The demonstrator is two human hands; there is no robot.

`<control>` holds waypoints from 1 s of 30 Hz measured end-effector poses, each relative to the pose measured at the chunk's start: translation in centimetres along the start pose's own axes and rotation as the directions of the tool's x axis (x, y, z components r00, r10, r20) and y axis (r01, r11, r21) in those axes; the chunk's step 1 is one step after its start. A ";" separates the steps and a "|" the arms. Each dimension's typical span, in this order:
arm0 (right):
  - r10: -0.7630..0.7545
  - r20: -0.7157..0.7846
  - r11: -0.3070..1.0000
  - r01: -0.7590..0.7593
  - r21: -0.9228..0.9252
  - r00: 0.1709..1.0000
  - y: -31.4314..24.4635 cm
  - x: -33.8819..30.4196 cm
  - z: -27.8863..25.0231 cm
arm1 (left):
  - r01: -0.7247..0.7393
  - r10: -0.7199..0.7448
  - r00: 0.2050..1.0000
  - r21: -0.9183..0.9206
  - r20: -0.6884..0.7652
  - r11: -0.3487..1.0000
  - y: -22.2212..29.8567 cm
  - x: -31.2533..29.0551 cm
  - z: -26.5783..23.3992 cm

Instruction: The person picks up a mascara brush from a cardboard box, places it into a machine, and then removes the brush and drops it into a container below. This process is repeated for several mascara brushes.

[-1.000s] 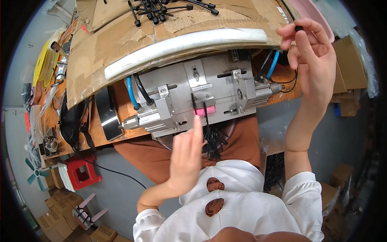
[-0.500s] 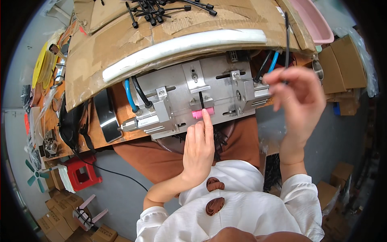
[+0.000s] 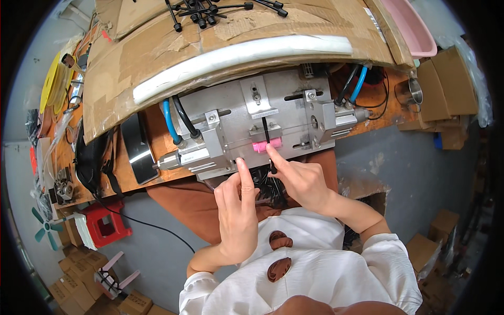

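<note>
A thin black rod with a knobbed lower end stands lengthwise at the middle of a metal fixture, crossing a pink block. My right hand is closed around the rod's near part, its index fingertip against the rod at the pink block and its thumb near the knob. Just left of it, my left hand holds nothing that I can see. Its index finger points up toward the fixture's front edge, and the other fingers are curled.
Metal cylinder units with blue and black hoses flank the fixture. Behind it, cardboard carries a white foam strip and several black rods. A phone lies at left; a metal cup stands at right. Dark pieces lie in my lap.
My right hand has come down from the upper right, where it held a black rod, to the pink block. My left index finger has left the block and moved left and nearer me.
</note>
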State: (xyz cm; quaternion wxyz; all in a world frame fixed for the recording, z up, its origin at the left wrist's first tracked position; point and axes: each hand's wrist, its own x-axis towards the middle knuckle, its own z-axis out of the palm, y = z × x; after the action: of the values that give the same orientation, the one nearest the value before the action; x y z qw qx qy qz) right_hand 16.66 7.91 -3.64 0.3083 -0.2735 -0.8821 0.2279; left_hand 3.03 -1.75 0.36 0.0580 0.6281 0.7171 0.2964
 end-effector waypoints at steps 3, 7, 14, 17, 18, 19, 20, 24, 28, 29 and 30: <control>0.010 0.033 1.000 -0.010 -0.012 0.999 -0.1 0.0 0.0 | -0.001 0.001 1.000 -0.017 0.006 1.000 -0.3 0.7 -0.6; -0.027 0.186 0.995 0.045 -0.093 0.982 -1.2 2.1 -3.7 | -0.116 0.123 0.985 0.060 -0.122 0.991 -2.0 5.7 -3.7; -0.324 -0.115 0.751 0.182 -0.635 0.939 2.7 20.7 -7.1 | -0.180 0.219 0.959 0.208 -0.182 0.962 -9.1 24.0 -5.9; -0.286 0.041 0.691 0.235 -0.684 0.957 5.2 24.4 -6.7 | -0.039 0.036 0.998 0.058 0.042 0.998 -8.9 24.9 -6.4; -0.303 0.102 0.673 0.289 -0.681 0.947 4.8 24.3 -6.9 | -0.041 0.038 0.998 0.063 0.043 0.997 -9.0 24.5 -6.9; -0.321 0.164 0.655 0.343 -0.673 0.933 4.2 24.2 -7.2 | -0.014 0.014 0.995 0.001 0.102 1.000 -9.2 23.5 -7.8; -0.313 0.162 0.655 0.337 -0.677 0.936 4.0 23.8 -7.9 | 0.011 0.001 0.986 -0.069 0.167 0.998 -9.0 22.7 -8.4; -0.254 0.078 0.709 0.241 -0.663 0.964 5.4 23.9 -8.2 | 0.034 0.040 0.976 -0.329 0.216 0.944 -9.4 20.1 -11.8; -0.260 0.041 0.763 0.232 -0.603 0.965 7.8 26.5 -6.4 | 0.145 -0.076 0.980 -0.405 0.182 0.903 -8.3 17.3 -12.5; -0.267 0.103 0.762 0.276 -0.586 0.958 6.5 26.3 -6.7 | 0.140 -0.090 0.987 -0.420 0.136 0.897 -8.2 16.1 -12.4; -0.272 0.107 0.760 0.282 -0.586 0.956 6.1 26.0 -6.9 | 0.135 -0.106 0.990 -0.438 0.090 0.889 -8.0 15.1 -12.0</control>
State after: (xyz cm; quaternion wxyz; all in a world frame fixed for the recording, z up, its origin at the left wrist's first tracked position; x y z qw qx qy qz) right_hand 6.21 30.27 8.63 0.2306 -0.2213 -0.9416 -0.1063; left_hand -12.45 7.81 10.57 0.2405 0.5619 0.6660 0.4277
